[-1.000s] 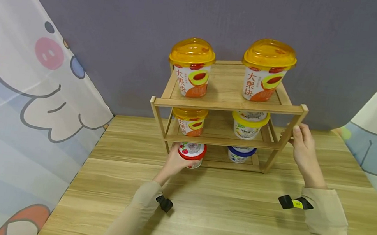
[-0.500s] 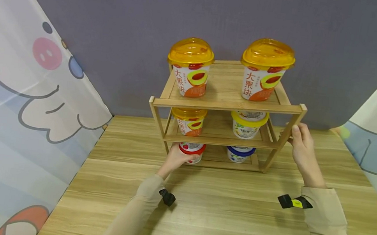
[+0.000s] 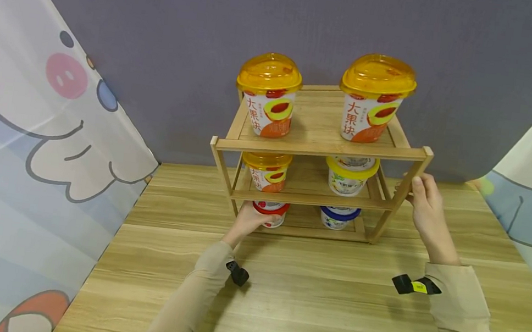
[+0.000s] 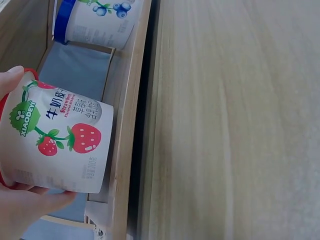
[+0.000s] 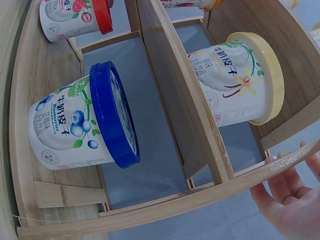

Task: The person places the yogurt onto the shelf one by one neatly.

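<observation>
On the bottom tier of a wooden shelf rack (image 3: 317, 151), my left hand (image 3: 245, 223) grips a white yogurt cup (image 4: 60, 137) with a red lid and strawberry print. The thumb is on its near side and other fingers wrap beneath it in the left wrist view. The cup's base lies close to the tier's front rail. My right hand (image 3: 426, 214) holds the rack's right front post (image 5: 272, 171). A blue-lidded blueberry cup (image 5: 75, 125) stands on the bottom tier at the right, with a yellow-lidded cup (image 5: 235, 82) on the middle tier above it.
Two tall cups with domed orange lids, a left one (image 3: 269, 100) and a right one (image 3: 373, 104), stand on the top tier. Another orange-lidded cup (image 3: 267, 176) is at middle left. The wooden table (image 3: 318, 305) extends in front; a grey wall (image 3: 199, 58) is behind.
My left hand has moved the red-lidded cup further back into the bottom tier, so its lid is now partly hidden under the middle rail. The right hand keeps its hold on the post.
</observation>
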`<state>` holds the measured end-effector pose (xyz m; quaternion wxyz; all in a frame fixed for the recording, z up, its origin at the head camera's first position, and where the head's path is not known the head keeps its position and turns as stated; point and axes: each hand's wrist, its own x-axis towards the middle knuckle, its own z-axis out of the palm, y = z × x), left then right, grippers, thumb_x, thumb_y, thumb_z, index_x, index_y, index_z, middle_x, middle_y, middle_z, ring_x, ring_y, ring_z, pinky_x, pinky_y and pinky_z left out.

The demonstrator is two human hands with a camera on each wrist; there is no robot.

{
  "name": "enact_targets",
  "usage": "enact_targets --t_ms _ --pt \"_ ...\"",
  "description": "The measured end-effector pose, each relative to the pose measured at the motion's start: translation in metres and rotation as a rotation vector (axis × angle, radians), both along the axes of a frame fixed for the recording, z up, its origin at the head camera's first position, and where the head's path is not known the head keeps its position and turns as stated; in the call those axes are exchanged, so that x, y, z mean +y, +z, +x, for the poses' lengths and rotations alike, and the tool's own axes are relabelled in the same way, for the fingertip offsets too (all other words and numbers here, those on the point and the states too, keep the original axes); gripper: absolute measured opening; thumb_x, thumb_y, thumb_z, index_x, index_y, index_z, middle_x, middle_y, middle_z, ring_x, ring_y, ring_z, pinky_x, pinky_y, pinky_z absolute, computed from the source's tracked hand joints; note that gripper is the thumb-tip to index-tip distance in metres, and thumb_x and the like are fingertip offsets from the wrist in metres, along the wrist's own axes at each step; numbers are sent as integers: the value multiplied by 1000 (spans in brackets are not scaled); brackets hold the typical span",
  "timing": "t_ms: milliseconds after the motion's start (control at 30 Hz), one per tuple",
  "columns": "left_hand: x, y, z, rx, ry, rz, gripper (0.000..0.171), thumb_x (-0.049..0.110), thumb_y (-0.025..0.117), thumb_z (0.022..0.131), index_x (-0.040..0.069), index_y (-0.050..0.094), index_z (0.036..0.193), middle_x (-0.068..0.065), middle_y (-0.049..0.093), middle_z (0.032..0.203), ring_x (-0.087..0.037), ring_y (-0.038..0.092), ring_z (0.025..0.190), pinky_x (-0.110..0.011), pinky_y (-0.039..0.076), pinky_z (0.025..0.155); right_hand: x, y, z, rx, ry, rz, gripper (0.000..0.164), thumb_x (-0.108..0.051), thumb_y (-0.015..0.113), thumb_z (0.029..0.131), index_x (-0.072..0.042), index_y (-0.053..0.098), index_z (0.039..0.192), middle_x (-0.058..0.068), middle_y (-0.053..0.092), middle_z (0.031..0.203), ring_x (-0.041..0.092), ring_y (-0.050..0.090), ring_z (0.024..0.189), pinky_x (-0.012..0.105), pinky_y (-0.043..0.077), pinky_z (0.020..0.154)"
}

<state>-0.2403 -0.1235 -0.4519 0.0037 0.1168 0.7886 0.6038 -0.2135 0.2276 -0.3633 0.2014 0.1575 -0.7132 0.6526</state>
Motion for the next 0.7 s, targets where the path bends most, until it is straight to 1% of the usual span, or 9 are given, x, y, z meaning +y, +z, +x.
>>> enact_targets --t_ms 67,133,233,333,400,533,633,700 --pt "-1 -5 -4 1 3 -4 64 12 75 70 7 41 124 -11 52 115 -25 51 104 -36 44 85 0 0 0 1 -3 2 17 -17 34 96 -17 47 106 -3 49 97 5 52 82 10 43 73" --pt "-1 -7 -6 7 6 -15 66 13 75 70 6 40 125 -12 52 116 -26 51 105 -38 44 86 0 0 0 1 -14 15 17 -17 33 96 -17 47 106 -2 49 95 5 52 82 9 43 73" --pt "-2 -8 -8 10 19 -18 69 11 75 69 5 38 127 -13 50 118 -28 49 107 -39 41 89 0 0 0 -2 -25 31 19 -18 33 96 -13 48 107 -1 50 94 5 52 82 9 43 73" --pt "-2 -9 -10 -23 12 -3 66 11 75 70 6 40 125 -12 51 117 -28 49 108 -39 42 89 0 0 1 -5 -34 43 21 -18 33 96 -7 47 108 -1 50 93 5 53 83 9 43 73" --pt "-2 -9 -11 -42 2 14 64 11 75 70 7 41 125 -12 51 118 -28 49 108 -39 42 89 0 0 1 -6 -34 41 22 -18 33 96 -6 47 109 -1 50 93 5 53 83 9 43 74" --pt "-3 -8 -12 -69 -12 11 62 12 73 72 6 41 125 -13 51 118 -29 49 108 -39 42 89 0 1 1 -5 -27 34 21 -18 33 96 -9 47 108 -2 49 96 5 52 83 9 43 73" --pt "-5 -9 -12 -96 -11 -18 58 15 74 72 7 44 122 -10 53 116 -26 51 105 -37 44 87 -1 1 1 -4 -21 27 19 -18 33 96 -13 47 107 -3 49 96 5 52 83 9 43 73" --pt "-6 -9 -13 -100 -18 -26 57 16 74 72 9 45 121 -9 54 115 -23 52 104 -36 44 87 -1 1 1 -5 -22 27 18 -18 33 96 -14 47 107 -3 49 96 5 52 83 9 43 73"
